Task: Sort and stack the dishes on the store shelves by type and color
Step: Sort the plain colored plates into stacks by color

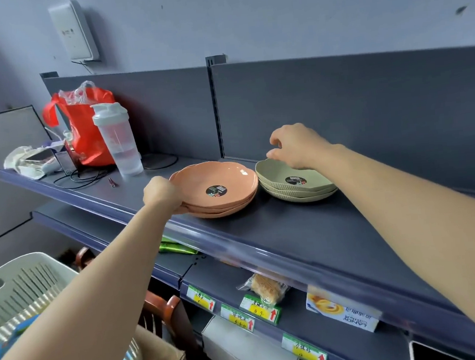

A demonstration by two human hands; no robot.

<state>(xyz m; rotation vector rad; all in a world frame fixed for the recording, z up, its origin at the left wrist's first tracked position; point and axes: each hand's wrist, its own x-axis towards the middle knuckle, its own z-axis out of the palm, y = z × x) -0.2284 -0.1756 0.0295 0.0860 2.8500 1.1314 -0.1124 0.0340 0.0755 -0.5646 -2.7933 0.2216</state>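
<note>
Two grips: left hand (160,193) clenched on pink dish stack (220,188) rim; right hand (296,146) fingertips pinching green bowl stack (294,183) rim.

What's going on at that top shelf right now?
A person is sorting dishes on the top shelf. The left hand grips the edge of the orange plate stack; the right hand rests its fingers on the rim of the green bowl stack. The stacks sit side by side, each one colour.

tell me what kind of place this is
Most likely a small shop: dark metal display shelving, price tags clipped on the lower shelf edge, and packaged snacks beneath the stacked dishes.
</note>
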